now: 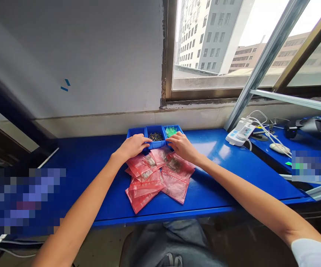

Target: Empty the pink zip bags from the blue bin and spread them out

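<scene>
Three blue parts bins stand side by side against the wall. The middle bin (pixel 157 144) holds a heap of small dark and brass-coloured pieces, perhaps screws. Green, thin plastic pieces (pixel 171 131) lie in the right bin. Only part of the inside of the left bin (pixel 136 131) shows. My left hand (pixel 134 145) is closed on the bins' front rim, where left and middle meet. On the other side, my right hand (pixel 181 145) pinches the rim between middle and right. Just below, pink zip bags (pixel 175 184) lie overlapping, several with small dark contents.
The blue tabletop (pixel 213 174) reaches from the wall to a front edge near my lap. At right are a white power strip (pixel 240 132) with cables, a slanted metal frame post (pixel 263 65) and a computer mouse (pixel 280 148). A window (pixel 205 44) is behind.
</scene>
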`<state>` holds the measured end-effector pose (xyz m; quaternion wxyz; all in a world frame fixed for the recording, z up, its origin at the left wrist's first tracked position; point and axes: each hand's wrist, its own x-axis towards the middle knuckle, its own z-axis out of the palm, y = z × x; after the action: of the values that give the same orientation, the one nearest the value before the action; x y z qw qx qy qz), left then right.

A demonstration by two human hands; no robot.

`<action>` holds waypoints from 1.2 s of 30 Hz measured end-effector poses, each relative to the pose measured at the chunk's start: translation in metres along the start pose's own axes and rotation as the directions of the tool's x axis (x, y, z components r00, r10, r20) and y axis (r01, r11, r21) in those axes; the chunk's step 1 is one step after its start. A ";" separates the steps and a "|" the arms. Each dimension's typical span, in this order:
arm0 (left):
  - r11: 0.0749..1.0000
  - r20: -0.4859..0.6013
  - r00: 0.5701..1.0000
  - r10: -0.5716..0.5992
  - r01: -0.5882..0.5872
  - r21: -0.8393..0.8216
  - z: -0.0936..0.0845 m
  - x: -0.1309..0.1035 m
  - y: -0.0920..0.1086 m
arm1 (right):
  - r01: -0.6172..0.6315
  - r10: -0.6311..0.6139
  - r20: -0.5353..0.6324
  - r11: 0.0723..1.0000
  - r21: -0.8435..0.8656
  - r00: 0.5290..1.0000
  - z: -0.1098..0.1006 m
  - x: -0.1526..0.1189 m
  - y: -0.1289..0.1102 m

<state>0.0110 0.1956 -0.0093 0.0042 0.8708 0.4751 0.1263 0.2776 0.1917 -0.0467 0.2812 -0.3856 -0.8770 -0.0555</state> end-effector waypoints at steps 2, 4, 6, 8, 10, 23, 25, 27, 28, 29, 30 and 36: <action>0.996 -0.066 0.997 0.029 -0.034 -0.078 0.009 -0.004 -0.007 | -0.014 0.014 -0.001 1.000 0.012 1.000 0.001 -0.001 0.002; 0.994 -0.122 0.992 0.018 -0.031 -0.108 0.016 -0.008 -0.011 | -0.018 0.018 -0.010 0.999 0.032 1.000 0.002 0.000 0.003; 0.994 -0.151 0.989 -0.001 -0.016 -0.111 0.021 -0.009 -0.012 | -0.017 0.018 -0.028 0.999 0.049 0.999 0.003 0.001 0.004; 0.993 -0.159 0.987 -0.008 -0.011 -0.117 0.023 -0.010 -0.012 | -0.017 0.021 -0.055 0.998 0.060 0.998 0.005 0.001 0.006; 0.993 -0.162 0.987 -0.004 -0.015 -0.120 0.024 -0.010 -0.012 | -0.015 0.021 -0.087 0.997 0.069 0.996 0.007 0.000 0.006; 0.992 -0.193 0.981 0.006 -0.031 -0.125 0.027 -0.009 -0.016 | -0.020 0.035 -0.125 0.993 0.119 0.992 0.010 0.002 0.012; 0.991 -0.194 0.981 0.003 -0.029 -0.132 0.027 -0.009 -0.016 | -0.026 0.043 -0.133 0.992 0.126 0.990 0.010 0.002 0.013; 0.991 -0.194 0.981 -0.001 -0.024 -0.129 0.027 -0.009 -0.016 | -0.027 0.046 -0.144 0.991 0.134 0.989 0.010 0.001 0.013; 0.992 -0.193 0.981 -0.002 -0.022 -0.121 0.026 -0.010 -0.015 | -0.025 0.046 -0.148 0.990 0.139 0.988 0.010 0.001 0.012; 0.994 -0.191 0.982 -0.001 -0.020 -0.107 0.026 -0.011 -0.014 | -0.022 0.044 -0.154 0.990 0.141 0.987 0.011 0.000 0.012; 0.996 -0.187 0.982 0.001 -0.018 -0.088 0.026 -0.011 -0.013 | -0.018 0.040 -0.157 0.990 0.141 0.987 0.011 -0.001 0.011; 0.999 -0.233 0.973 0.008 0.000 0.037 0.027 -0.013 -0.002 | -0.013 0.022 -0.116 0.996 0.083 0.993 0.008 -0.007 0.000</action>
<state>0.0088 0.1896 -0.0388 -0.0677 0.8509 0.4728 0.2188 0.2780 0.1895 -0.0576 0.3483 -0.3774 -0.8572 -0.0394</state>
